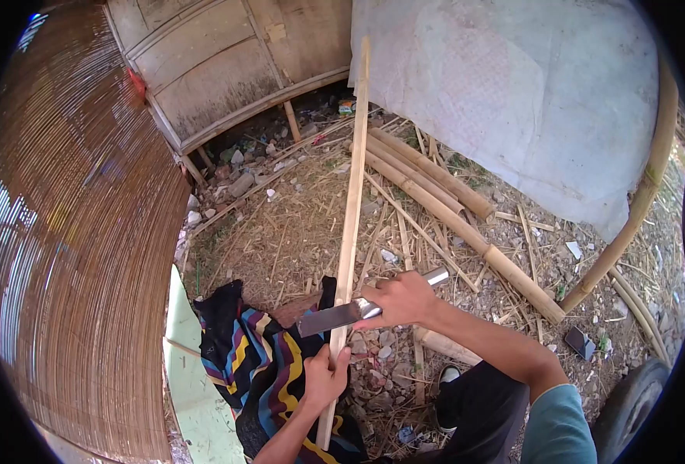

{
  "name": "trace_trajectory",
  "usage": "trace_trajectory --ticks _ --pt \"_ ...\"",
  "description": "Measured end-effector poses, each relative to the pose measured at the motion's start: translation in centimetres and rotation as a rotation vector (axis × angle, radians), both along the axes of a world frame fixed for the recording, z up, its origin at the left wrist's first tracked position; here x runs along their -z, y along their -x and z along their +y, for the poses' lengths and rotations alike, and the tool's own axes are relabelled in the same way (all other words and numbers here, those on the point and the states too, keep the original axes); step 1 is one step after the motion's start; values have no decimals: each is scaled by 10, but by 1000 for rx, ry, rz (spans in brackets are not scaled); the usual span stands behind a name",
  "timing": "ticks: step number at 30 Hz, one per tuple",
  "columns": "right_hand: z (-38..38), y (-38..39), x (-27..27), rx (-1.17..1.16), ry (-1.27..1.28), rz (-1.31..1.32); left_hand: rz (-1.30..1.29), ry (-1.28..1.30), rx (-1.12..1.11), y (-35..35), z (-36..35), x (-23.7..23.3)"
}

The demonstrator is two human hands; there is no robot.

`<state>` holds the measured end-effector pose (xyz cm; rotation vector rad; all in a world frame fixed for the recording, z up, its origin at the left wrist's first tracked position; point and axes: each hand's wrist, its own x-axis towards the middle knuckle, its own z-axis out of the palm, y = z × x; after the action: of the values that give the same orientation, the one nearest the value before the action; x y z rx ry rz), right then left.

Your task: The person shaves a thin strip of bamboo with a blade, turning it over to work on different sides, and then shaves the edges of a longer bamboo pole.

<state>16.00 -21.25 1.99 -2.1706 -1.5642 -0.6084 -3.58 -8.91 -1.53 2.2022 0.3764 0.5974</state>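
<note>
My left hand [327, 377] is closed around the lower part of a long split bamboo strip [352, 205], which runs away from me to the white sheet. My right hand [400, 299] grips a broad-bladed knife [329, 319] by its shiny metal tube handle. The flat blade lies across the strip just above my left hand, pointing left. Beneath the strip and my left hand is a cloth [261, 359] with black, yellow, blue and maroon stripes, draped over something hidden. My shoe [448, 375] stands on the ground right of the strip.
Several bamboo poles [470, 240] lie on ground littered with shavings and stones. A bamboo-slat screen [79, 255] stands left, a wooden panel [226, 66] behind, and a whitish sheet [512, 93] at back right. A curved bamboo pole [652, 178] and a tyre [635, 414] are at right.
</note>
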Motion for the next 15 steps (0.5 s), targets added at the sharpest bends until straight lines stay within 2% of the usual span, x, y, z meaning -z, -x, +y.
trace_trajectory --ticks 2,4,8,11,13,14,15 --pt "1 -5 -4 -77 57 -18 -22 -55 -16 5 -2 -2" --pt "0 -43 -3 193 -42 153 -13 -87 3 8 -1 1" --pt "-10 -55 3 309 -48 61 35 13 48 -6 0 -3" --pt "-1 -9 12 182 22 96 57 9 -2 2 8 4" --pt "2 11 2 -37 142 -9 3 -26 -7 1 4 1" --pt "5 8 2 -42 140 -9 -41 -54 -7 3 1 0" --pt "6 -1 4 -42 36 -29 -24 -26 -9 7 0 -1"
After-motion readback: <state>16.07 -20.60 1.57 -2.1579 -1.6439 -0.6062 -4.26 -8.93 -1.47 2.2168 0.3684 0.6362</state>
